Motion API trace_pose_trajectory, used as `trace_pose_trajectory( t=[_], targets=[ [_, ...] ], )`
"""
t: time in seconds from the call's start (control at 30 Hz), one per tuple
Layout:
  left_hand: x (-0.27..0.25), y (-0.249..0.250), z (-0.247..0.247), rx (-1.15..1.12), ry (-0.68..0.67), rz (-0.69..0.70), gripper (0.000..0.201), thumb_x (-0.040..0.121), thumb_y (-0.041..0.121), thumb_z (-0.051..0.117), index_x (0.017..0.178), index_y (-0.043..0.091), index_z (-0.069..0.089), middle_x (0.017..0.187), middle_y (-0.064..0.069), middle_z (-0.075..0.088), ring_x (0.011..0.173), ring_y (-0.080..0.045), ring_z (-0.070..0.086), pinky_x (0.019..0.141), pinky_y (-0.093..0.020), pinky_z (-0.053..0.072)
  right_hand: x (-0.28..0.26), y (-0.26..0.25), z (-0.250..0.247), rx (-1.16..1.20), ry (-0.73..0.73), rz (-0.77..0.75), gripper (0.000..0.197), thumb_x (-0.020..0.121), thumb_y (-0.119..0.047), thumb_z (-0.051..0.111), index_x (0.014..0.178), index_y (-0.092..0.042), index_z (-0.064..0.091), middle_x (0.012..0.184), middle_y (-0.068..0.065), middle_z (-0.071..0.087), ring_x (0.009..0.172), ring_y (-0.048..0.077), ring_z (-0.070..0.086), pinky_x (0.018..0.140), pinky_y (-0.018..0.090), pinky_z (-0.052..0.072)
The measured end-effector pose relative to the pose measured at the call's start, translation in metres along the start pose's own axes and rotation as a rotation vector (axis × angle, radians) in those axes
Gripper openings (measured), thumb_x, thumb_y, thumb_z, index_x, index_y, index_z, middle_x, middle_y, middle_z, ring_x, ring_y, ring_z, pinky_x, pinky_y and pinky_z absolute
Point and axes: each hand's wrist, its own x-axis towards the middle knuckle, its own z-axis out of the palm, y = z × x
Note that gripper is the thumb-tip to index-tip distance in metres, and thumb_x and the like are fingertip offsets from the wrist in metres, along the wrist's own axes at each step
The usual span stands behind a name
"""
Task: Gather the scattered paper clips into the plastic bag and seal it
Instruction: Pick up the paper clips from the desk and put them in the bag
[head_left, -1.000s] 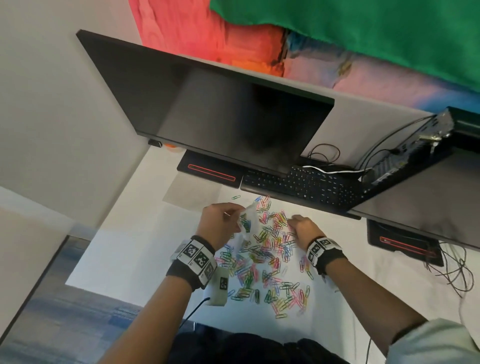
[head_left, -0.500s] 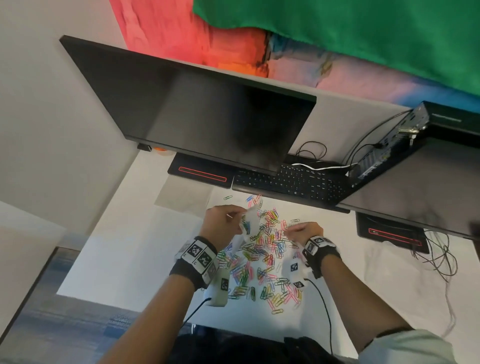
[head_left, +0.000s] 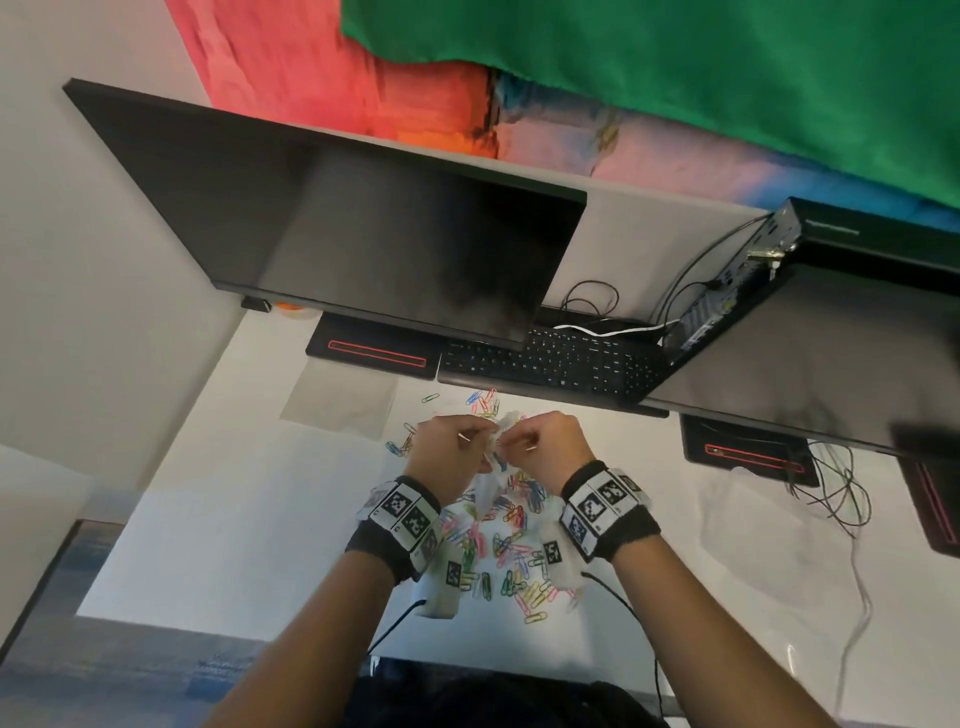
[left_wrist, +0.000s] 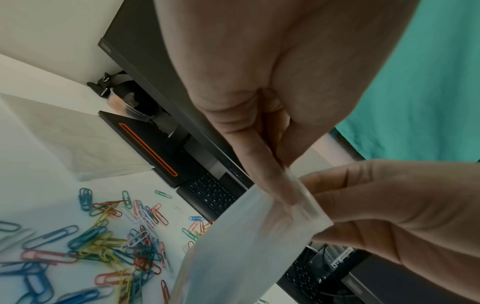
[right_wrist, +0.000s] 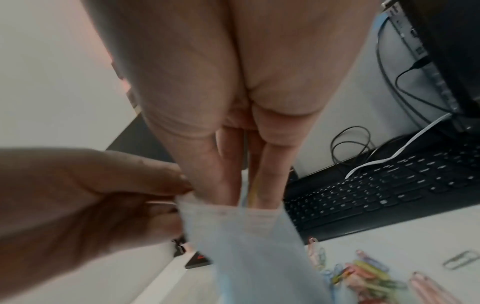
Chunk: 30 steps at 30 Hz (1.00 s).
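Paper clips (head_left: 511, 540), bent coloured wire, strewn, both hands pinching floppy clear plastic bag (head_left: 488, 486) rim

Wristbands (head_left: 410, 514): black-and-white square code tags, no letters readable
Keyboard (head_left: 550, 364): key legends too small to read
Computer box (head_left: 831, 228): faint wording, unreadable
Monitor (head_left: 363, 244): dark, no text

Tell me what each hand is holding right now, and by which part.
Left hand pinches the small clear plastic bag at one corner of its open top edge. Right hand pinches coloured paper clips by their upper ends, lowering them into the bag's mouth.
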Motion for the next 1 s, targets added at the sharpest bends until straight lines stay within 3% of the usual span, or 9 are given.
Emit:
trace_pose_trajectory(
  t=[0.17,0.33,0.4,0.5,0.67,0.73,0.8,0.9,1.0],
  targets=[
    [0.002,0.001,0.001,-0.026,0.016,-0.007,0.017,0.094,0.009,0.061,0.105,0.008,0.074,0.081,-0.005,0.074,0.065,-0.015,0.074,0.067,-0.032,0.063,-0.007,-0.004,0.000,-0.104,-0.094,-0.073,0.029,0.087,-0.003,0.058,0.105,-0.019,0.074,0.103,-0.003,0.072,0.085,0.007,0.064,0.080,0.014,0.046],
    [-0.001,-0.004,-0.014,-0.067,0.094,-0.042,0.018,0.095,0.010,0.059,0.103,0.010,0.075,0.082,-0.007,0.074,0.065,-0.015,0.074,0.069,-0.036,0.063,0.004,0.023,-0.030,0.499,0.034,0.094,0.020,0.093,-0.002,0.054,0.102,-0.009,0.070,0.092,0.011,0.073,0.071,0.017,0.072,0.065,0.024,0.059],
    [-0.004,-0.006,-0.019,-0.070,0.122,-0.045,0.018,0.095,0.011,0.058,0.102,0.011,0.075,0.083,-0.007,0.074,0.068,-0.017,0.074,0.070,-0.037,0.063,0.022,0.063,-0.027,0.378,0.145,0.232,0.020,0.095,-0.008,0.054,0.103,-0.016,0.069,0.105,0.014,0.071,0.082,0.020,0.072,0.076,0.028,0.058],
    [-0.009,-0.009,-0.021,-0.062,0.139,-0.032,0.018,0.095,0.008,0.058,0.099,0.011,0.075,0.081,-0.005,0.073,0.068,-0.020,0.074,0.070,-0.037,0.063,0.036,0.117,-0.004,-0.174,-0.026,0.400,0.041,0.097,-0.027,0.051,0.136,-0.016,0.050,0.143,0.010,0.047,0.127,0.027,0.050,0.107,0.033,0.035],
    [-0.014,-0.021,-0.028,-0.064,0.178,-0.053,0.019,0.094,0.005,0.057,0.096,0.011,0.075,0.078,-0.006,0.072,0.061,-0.018,0.072,0.065,-0.033,0.062,0.038,0.128,0.039,-0.339,-0.191,0.268,0.059,0.100,-0.035,0.040,0.150,-0.010,0.022,0.160,0.010,0.010,0.146,0.025,0.016,0.117,0.032,0.014],
    [-0.015,-0.025,-0.029,-0.055,0.183,-0.056,0.019,0.094,0.004,0.057,0.096,0.009,0.075,0.078,-0.007,0.071,0.055,-0.010,0.068,0.060,-0.027,0.061,0.040,0.124,0.050,-0.409,-0.203,0.191,0.058,0.100,-0.042,0.033,0.144,-0.005,0.034,0.158,0.015,0.016,0.143,0.028,0.025,0.116,0.032,0.019],
    [-0.015,-0.027,-0.028,-0.056,0.179,-0.049,0.019,0.094,0.004,0.057,0.097,0.008,0.075,0.079,-0.007,0.072,0.056,-0.007,0.068,0.060,-0.027,0.061,0.036,0.124,0.062,-0.366,-0.220,0.099,0.064,0.098,-0.052,0.025,0.123,-0.001,0.055,0.144,0.021,0.040,0.129,0.030,0.044,0.114,0.031,0.025],
    [-0.016,-0.025,-0.024,-0.086,0.162,-0.053,0.018,0.094,0.007,0.058,0.097,0.009,0.075,0.077,-0.004,0.072,0.062,-0.013,0.071,0.063,-0.032,0.063,0.022,0.126,0.074,-0.422,-0.281,-0.132,0.023,0.091,-0.024,0.059,0.096,-0.005,0.072,0.111,0.016,0.066,0.103,0.027,0.059,0.110,0.035,0.028],
    [-0.016,-0.023,-0.019,-0.074,0.149,-0.037,0.019,0.095,0.008,0.057,0.096,0.014,0.075,0.073,0.001,0.071,0.060,-0.013,0.071,0.063,-0.031,0.062,0.005,0.130,0.080,-0.643,-0.252,-0.165,0.041,0.093,-0.014,0.049,0.132,-0.004,0.050,0.137,0.019,0.044,0.122,0.034,0.048,0.106,0.038,0.040]
  ],
)
